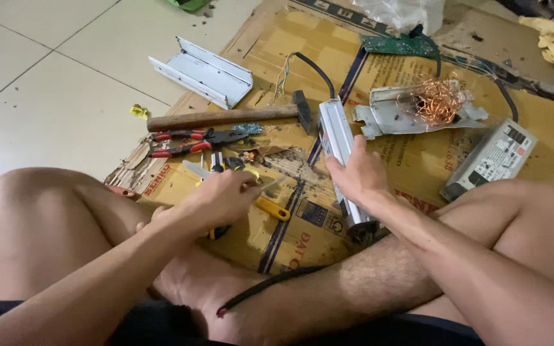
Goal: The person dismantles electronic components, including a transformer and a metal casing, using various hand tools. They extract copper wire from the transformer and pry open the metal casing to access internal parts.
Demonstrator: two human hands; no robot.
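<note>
Our two hands at work over crossed legs

We sit cross-legged with bare knees spread wide, and both our forearms reach forward from the bottom corners toward the middle. Our left hand [222, 195] is curled into a loose fist, knuckles up, fingers pinched together at the tips. Our right hand [357, 176] lies just beside it, palm down, fingers bent and wrapped over, wrist straight. The two hands are near each other but apart.

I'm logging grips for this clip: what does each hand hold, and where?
Right hand grips the long metal casing around its middle. Left hand holds a yellow-handled tool; where exactly is hidden.
</note>
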